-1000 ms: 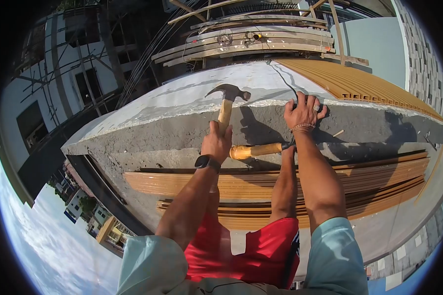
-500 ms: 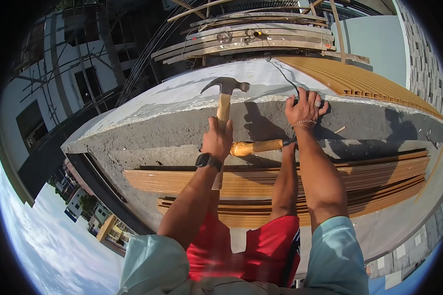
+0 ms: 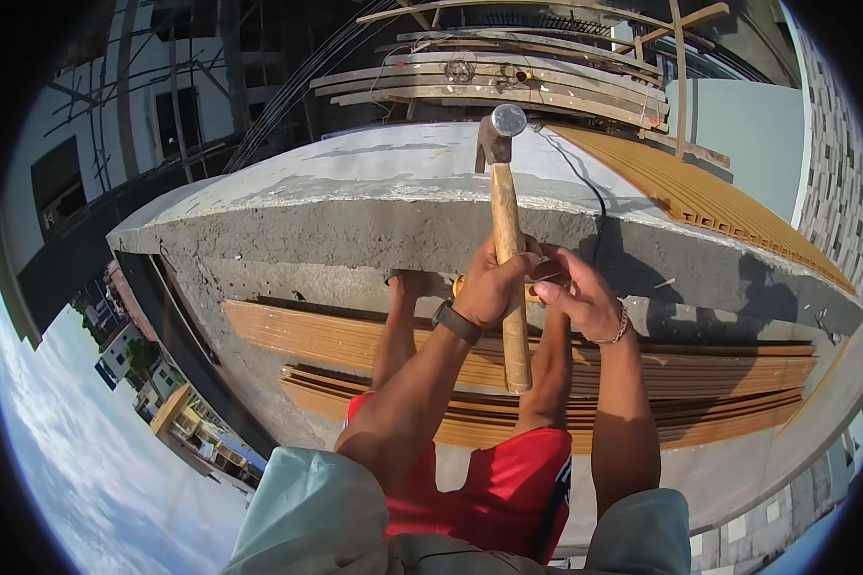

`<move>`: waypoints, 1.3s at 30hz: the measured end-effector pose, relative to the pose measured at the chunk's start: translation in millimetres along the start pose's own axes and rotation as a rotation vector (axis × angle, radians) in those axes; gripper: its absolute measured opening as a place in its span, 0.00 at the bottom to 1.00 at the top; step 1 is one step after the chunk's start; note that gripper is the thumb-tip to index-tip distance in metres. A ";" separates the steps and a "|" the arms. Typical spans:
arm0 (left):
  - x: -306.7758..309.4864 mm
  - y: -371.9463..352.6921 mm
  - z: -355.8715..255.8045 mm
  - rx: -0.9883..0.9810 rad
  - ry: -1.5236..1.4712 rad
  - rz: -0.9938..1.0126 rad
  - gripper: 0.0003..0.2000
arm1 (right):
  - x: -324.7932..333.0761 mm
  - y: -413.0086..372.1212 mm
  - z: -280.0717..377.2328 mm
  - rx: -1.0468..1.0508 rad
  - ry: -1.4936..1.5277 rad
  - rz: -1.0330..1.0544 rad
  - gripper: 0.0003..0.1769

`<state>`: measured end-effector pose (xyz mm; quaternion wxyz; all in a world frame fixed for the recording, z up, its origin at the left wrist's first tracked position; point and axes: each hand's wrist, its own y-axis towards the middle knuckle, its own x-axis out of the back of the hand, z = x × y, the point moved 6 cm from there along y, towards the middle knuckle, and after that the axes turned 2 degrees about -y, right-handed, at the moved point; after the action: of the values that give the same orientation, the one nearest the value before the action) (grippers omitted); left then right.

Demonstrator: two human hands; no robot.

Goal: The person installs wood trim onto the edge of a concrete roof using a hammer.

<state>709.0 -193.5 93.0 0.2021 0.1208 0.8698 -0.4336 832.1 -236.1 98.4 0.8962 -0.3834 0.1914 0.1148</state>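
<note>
My left hand (image 3: 491, 285) is wrapped round the wooden handle of a claw hammer (image 3: 504, 206), which stands upright with its metal head at the top. Close beside it, my right hand (image 3: 582, 295) has its fingers pinched together near the hammer handle; what they hold, if anything, is too small to name. Below and behind both hands, part of a yellow-orange handle (image 3: 458, 286) shows, mostly hidden. Beyond the hands runs the grey concrete ledge (image 3: 355, 236).
Brown grooved panels (image 3: 355, 337) lie near my feet. Another grooved panel (image 3: 633, 168) rests on the ledge top at the right, beside a dark cable (image 3: 599, 196). Wooden planks (image 3: 566, 93) are stacked beyond the ledge.
My right hand has left the ledge and moved left, beside my left hand. My left hand has moved right with the hammer, whose head has turned.
</note>
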 end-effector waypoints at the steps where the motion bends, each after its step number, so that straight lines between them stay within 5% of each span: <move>1: -7.3 -2.3 11.4 0.067 -0.009 0.026 0.13 | -9.3 -6.8 -0.8 0.020 0.159 -0.012 0.36; 2: -12.6 -2.8 15.4 0.058 0.008 0.060 0.14 | -15.9 -12.6 -2.2 0.040 0.320 -0.024 0.38; 4: -16.2 -3.6 14.1 -0.118 0.593 0.112 0.15 | -7.9 -25.2 -5.5 -0.053 0.273 0.028 0.38; 6: -27.2 -6.4 22.2 -0.124 0.622 0.235 0.15 | -4.3 -30.6 -16.5 -0.148 0.228 0.069 0.39; 8: -34.3 -5.9 29.5 -0.085 0.636 0.347 0.18 | -1.7 -29.8 -27.3 -0.005 0.466 0.030 0.39; 12: -33.4 3.4 40.4 -0.145 0.595 0.274 0.22 | -14.3 -38.7 -34.7 -0.139 0.644 -0.094 0.36; 19: -16.5 8.3 45.9 -0.175 0.806 0.468 0.30 | -8.7 -23.7 -25.1 -0.240 0.401 -0.050 0.29; 24: 17.7 24.1 25.3 0.027 0.827 0.372 0.23 | 15.0 -14.0 -29.4 -0.239 0.213 -0.145 0.31; 26: 52.0 38.1 0.3 -0.081 1.252 0.226 0.17 | 18.0 -10.1 -15.5 -0.262 0.280 -0.241 0.32; 27: 73.0 43.2 -13.0 -0.280 1.370 0.016 0.15 | 20.8 -7.2 -9.6 -0.205 0.300 -0.301 0.22; 30: 105.5 52.4 -42.8 -0.764 1.536 -0.429 0.10 | 30.6 0.9 -21.7 -0.345 0.207 -0.518 0.18; 34: 113.1 73.9 -27.4 -0.822 1.731 -0.376 0.09 | 25.8 8.0 -30.7 -0.405 0.169 -0.562 0.23; 36: 119.7 75.3 -23.0 -0.665 1.774 -0.357 0.10 | 14.6 8.9 -28.0 -0.414 0.163 -0.588 0.19; 39: 121.0 74.2 -24.7 -0.648 1.766 -0.352 0.09 | 3.7 9.3 -18.1 -0.224 0.196 -0.767 0.19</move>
<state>623.9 -125.2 -1.2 -0.5713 0.2096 0.7918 0.0518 827.5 -242.8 79.4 0.8043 -0.5313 0.1053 -0.2444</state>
